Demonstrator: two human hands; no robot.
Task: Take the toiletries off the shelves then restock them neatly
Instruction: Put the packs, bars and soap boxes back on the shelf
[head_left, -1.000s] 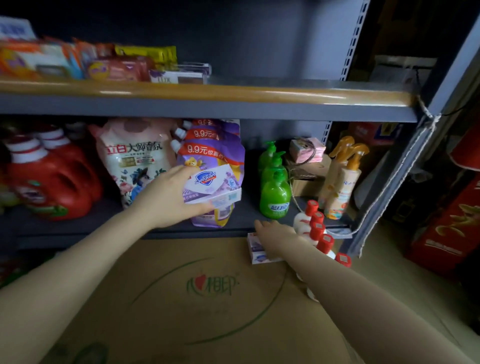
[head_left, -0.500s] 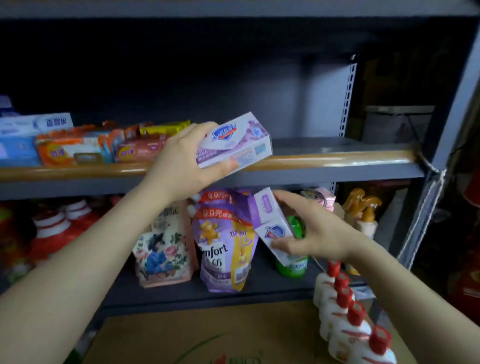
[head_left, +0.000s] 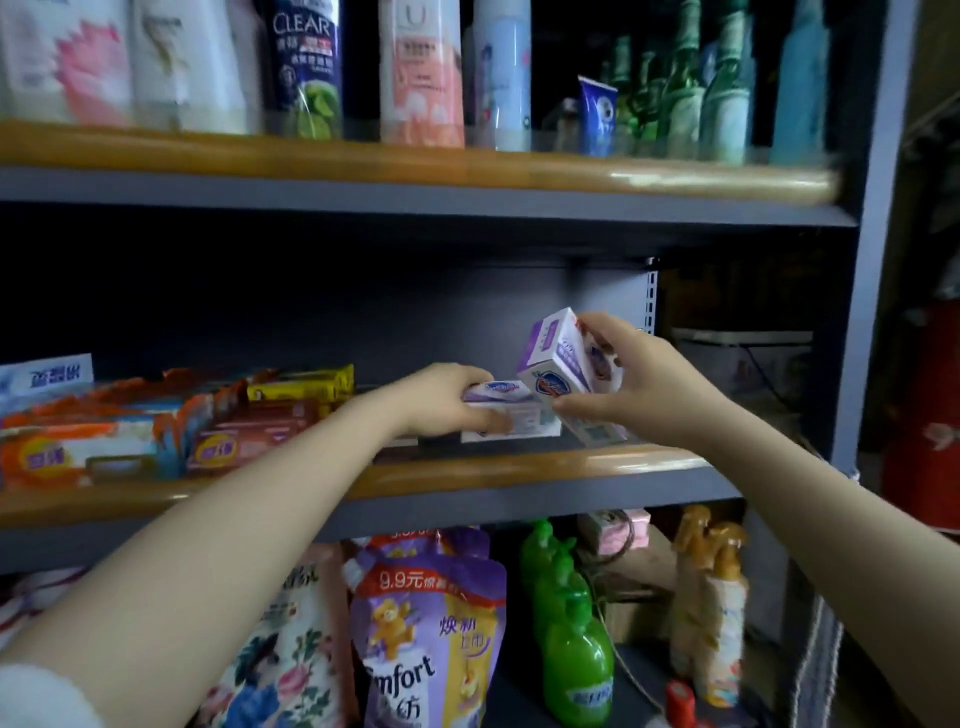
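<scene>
Two hands were up at the middle shelf (head_left: 519, 470), each with one soap box, so two boxes total. Left hand (head_left: 441, 397) gripped the flat soap box (head_left: 511, 410), fingers curled over its top and thumb at the front, box lying flat on the shelf board just behind the wooden lip. Right hand (head_left: 631, 384) held the tilted soap box (head_left: 563, 364) between thumb underneath and fingers on the far side; that box stood on a corner, leaning, its lower end touching or just above the flat one, could not tell which. Left of them on the same shelf lay a heap of orange soap packs (head_left: 78, 447), plus one brown pack (head_left: 260, 431) and one yellow pack (head_left: 301, 382); exact count of orange ones unclear. Top shelf (head_left: 415, 166) held a row of shampoo bottles (head_left: 306, 67), blurred. Bottom shelf: two refill pouches, floral pouch (head_left: 291, 660) and purple pouch (head_left: 431, 634), at least two green pump bottles (head_left: 571, 639), two orange-trigger spray bottles (head_left: 719, 603)
</scene>
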